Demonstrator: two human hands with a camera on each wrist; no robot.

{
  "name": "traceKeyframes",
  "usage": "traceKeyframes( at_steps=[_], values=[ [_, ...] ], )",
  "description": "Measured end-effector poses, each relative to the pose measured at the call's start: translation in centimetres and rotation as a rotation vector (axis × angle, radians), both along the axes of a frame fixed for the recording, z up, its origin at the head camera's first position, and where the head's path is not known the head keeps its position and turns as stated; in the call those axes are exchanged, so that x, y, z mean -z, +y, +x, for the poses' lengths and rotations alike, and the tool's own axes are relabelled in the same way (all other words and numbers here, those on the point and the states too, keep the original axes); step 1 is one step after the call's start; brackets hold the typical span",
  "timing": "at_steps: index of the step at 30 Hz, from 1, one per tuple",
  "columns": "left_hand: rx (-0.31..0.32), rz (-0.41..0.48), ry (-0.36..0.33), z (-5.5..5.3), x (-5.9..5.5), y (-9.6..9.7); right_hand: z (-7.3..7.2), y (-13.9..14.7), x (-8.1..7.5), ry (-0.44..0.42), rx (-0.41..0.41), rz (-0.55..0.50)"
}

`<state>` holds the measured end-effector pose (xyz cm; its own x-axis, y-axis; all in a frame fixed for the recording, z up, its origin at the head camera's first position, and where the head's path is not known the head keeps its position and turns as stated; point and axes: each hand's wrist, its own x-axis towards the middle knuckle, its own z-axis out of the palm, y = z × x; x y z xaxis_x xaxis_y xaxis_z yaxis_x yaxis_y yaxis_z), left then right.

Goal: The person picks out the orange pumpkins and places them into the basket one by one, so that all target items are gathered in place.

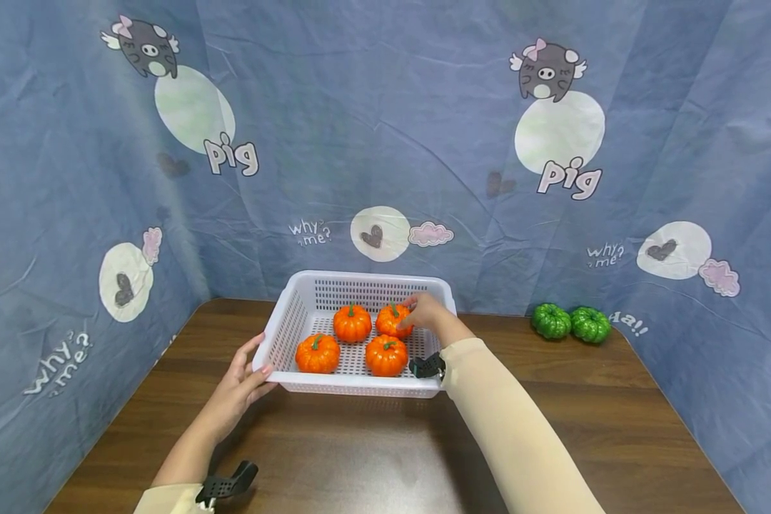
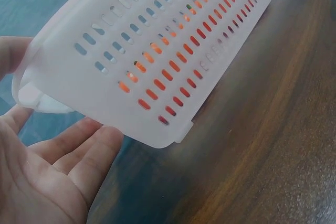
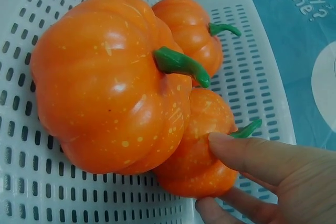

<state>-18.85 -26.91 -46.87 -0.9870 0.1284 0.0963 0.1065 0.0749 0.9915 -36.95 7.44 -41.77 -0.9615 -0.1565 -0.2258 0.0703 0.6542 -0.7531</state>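
Note:
Several small orange pumpkins with green stems lie in a white perforated plastic basket [image 1: 366, 383]. With the thumb on the rim and fingers against the outside, my left hand [image 1: 234, 392] grips the basket's front left corner; the left wrist view shows those fingers [image 2: 97, 156] under the end wall. My right hand [image 1: 429, 314] reaches over the right side and holds the back right pumpkin [image 1: 393, 320] between thumb and fingers. In the right wrist view, that pumpkin [image 3: 202, 150] sits partly behind a nearer, larger-looking pumpkin [image 3: 110, 82].
Two green pumpkins [image 1: 551, 321] stand side by side at the back right of the brown wooden table [image 1: 360, 457]. A blue cloth [image 1: 373, 157] printed with pigs and words hangs behind and along both sides. Black straps circle both wrists.

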Motion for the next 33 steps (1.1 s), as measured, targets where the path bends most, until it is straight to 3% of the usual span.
traceKeyframes(
  at_steps=[21, 33],
  values=[
    [0.015, 0.021, 0.014, 0.0, 0.3, -0.1, 1.1, 0.0, -0.9, 0.029, 0.014, -0.024],
    [0.010, 0.013, 0.012, 0.0, 0.3, -0.1, 1.5, 0.2, -3.8, 0.163, -0.022, 0.054]
  ],
)
